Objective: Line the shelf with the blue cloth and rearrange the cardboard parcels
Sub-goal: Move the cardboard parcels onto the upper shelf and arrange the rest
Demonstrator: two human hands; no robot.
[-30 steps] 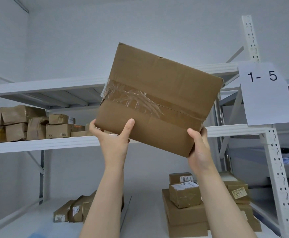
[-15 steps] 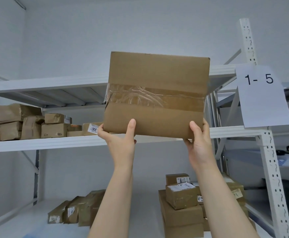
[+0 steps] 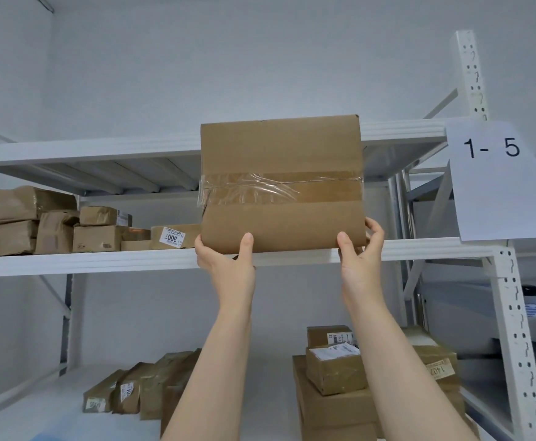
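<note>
A large brown cardboard box (image 3: pixel 281 186) was held at the front edge of the white metal middle shelf (image 3: pixel 85 261), right of centre. The left hand (image 3: pixel 225 259) was placed at its lower left corner, and the right hand (image 3: pixel 360 249) at its lower right. Small brown cardboard parcels (image 3: pixel 37 224) were grouped further left on that shelf. On the shelf below, a row of taped brown parcels (image 3: pixel 133 393) was set left and a stack of brown cardboard boxes (image 3: pixel 333 405) right.

Matt brown cardboard box (image 3: pixel 281 183), glossy clear tape (image 3: pixel 254 189); white painted-metal shelf (image 3: pixel 101 261).
</note>
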